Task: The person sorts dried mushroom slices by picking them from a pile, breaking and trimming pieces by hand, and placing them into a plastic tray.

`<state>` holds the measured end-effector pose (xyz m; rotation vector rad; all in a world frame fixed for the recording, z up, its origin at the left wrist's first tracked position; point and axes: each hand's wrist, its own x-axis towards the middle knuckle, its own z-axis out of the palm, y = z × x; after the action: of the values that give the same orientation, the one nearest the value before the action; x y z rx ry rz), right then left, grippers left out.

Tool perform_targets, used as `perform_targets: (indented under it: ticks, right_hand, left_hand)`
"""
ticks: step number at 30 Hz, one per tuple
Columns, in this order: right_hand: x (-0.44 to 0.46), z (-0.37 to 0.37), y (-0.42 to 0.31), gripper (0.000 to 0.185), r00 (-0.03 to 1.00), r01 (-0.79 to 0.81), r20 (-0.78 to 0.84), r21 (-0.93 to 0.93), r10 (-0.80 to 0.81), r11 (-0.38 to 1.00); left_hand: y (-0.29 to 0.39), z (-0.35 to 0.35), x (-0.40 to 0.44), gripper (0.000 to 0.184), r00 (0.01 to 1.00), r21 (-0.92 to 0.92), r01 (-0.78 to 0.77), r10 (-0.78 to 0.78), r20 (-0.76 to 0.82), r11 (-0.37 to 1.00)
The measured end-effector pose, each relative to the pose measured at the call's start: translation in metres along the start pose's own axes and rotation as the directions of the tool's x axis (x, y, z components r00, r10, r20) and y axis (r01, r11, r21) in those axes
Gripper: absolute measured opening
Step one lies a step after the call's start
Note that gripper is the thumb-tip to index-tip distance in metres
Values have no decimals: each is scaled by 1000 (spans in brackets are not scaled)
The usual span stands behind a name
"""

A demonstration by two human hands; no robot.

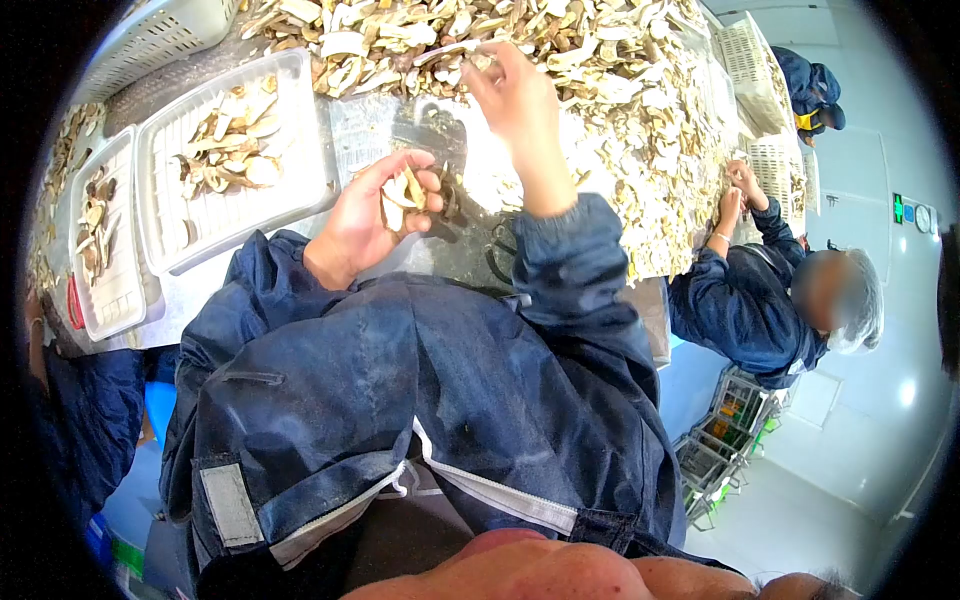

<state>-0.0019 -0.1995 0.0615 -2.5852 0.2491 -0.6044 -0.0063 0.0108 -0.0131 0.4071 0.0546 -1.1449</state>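
Observation:
Several pale dried mushroom slices [403, 197] with brown edges rest in my left hand [350, 225], its fingers curled around them above the near part of the table. My right hand [525, 110] reaches to the near edge of a wide heap of mushroom slices [620, 95]. Its thumb and forefinger pinch together at a long thin slice [447, 50]. Left of my hands stands a white tray [300, 150] with a small pile of slices in it. A narrower white tray [122, 295] beside it holds a few darker pieces.
A pale slatted basket [165, 45] stands at the upper left; white baskets [750, 60] line the right side. A co-worker [740, 300] in a hair net handles slices on the right. Another person [805, 85] is farther off. A dark sleeve [95, 420] shows at left.

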Motion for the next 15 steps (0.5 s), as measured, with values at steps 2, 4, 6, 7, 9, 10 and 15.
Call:
perform_targets:
  ticks: [2,4,6,7,9,10,15]
  right_hand:
    - [16,15,11,29,995,-14,-102,-17,12,1000]
    - [16,25,23,29,997,-25,-68,15,26,1000]
    - [11,16,14,27,987,-156,47,92,152,984]
    - [1,26,30,22,990,-127,-26,246,138,961]
    - [-16,11,27,22,938,-346,146,468,315,813]
    - [-23,4,25,21,916,-398,201,553,346,732]
    - [-40,-6,28,19,873,-474,326,740,362,477]
  left_hand:
    - [0,-10,1,35,997,5,29,-30,65,1000]
    - [2,-1,-1,33,1000,68,24,-24,-5,997]
    - [4,2,-2,32,1000,76,7,-7,5,997]
    - [4,2,-3,32,1000,74,-3,2,6,997]
    - [4,4,-3,32,1000,68,-15,15,6,998]
    - [3,6,-3,32,1000,73,-23,24,-8,997]
    - [0,1,-1,31,999,43,-37,35,36,998]
